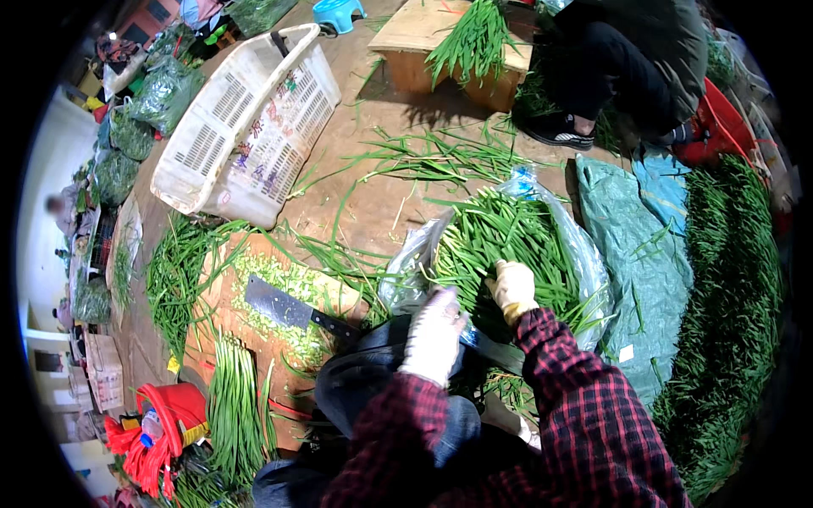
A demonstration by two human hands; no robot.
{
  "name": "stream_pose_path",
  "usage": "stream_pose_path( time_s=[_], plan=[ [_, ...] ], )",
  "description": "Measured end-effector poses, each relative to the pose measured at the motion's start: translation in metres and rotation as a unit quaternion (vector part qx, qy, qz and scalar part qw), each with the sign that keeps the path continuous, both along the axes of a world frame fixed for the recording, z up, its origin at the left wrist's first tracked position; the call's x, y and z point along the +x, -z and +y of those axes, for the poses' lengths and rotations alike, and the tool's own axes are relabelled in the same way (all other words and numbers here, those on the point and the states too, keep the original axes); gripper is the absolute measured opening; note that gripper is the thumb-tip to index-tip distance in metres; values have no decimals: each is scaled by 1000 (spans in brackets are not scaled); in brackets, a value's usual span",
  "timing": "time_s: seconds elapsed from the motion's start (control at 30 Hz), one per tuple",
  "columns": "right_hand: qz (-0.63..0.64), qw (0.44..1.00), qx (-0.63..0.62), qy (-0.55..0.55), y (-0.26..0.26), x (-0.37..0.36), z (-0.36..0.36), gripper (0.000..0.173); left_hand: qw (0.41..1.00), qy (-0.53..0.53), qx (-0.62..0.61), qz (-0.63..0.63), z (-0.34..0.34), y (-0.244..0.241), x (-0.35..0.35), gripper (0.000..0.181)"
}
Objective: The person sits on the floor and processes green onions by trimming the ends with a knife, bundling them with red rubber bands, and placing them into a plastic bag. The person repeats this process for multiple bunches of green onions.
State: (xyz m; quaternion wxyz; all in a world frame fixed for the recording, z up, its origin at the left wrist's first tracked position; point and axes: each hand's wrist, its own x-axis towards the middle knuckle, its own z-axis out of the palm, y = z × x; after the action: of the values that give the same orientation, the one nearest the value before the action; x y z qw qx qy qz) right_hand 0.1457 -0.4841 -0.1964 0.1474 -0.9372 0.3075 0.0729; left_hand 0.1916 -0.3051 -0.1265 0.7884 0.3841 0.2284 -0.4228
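Note:
A clear plastic bag (587, 273) lies spread around a big heap of green garlic chives (508, 235) before me. My right hand (513, 286), in a pale glove, rests with curled fingers at the near side of the heap; whether it grips any stalks is hidden. Over my knee, beside the bag's near left edge, is my left hand (438, 330), also gloved and slightly blurred. Its fingers are too blurred to tell what they hold. To the left, a cleaver (279, 301) lies on chopped pale stalk ends (254, 267) on a wooden board (206, 343).
A bundle of chives (235, 406) lies at the board's near side, by a red bucket (184, 406). A white plastic crate (254, 133) is beyond. Ahead is a wooden stool (406, 38); a person (635, 70) sits at right. A green woven sheet (629, 267) borders piled chives (724, 317).

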Motion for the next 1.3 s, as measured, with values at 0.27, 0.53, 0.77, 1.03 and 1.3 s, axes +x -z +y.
stream_pose_path(
  time_s=[0.27, 0.53, 0.77, 1.03, 1.3],
  plan=[
    [-168, 985, 26, -37, -2, 27, 4, 42, 982, 44, 185, -1, -15, 60, -5, 69],
    [-45, 996, 44, 58, 22, 0, 50, 83, 981, 89, 172, 6, -23, 71, -3, 66],
    [56, 994, 85, -23, 66, -17, 88, 30, 974, 42, 205, -86, -27, 128, -13, 54],
    [133, 929, 332, -96, -34, -9, 55, 69, 975, -14, 223, 7, 1, 140, -11, 44],
    [-84, 886, 453, -52, -2, 23, 39, 109, 864, 178, 409, -233, -35, 122, -17, 52]
  ],
)
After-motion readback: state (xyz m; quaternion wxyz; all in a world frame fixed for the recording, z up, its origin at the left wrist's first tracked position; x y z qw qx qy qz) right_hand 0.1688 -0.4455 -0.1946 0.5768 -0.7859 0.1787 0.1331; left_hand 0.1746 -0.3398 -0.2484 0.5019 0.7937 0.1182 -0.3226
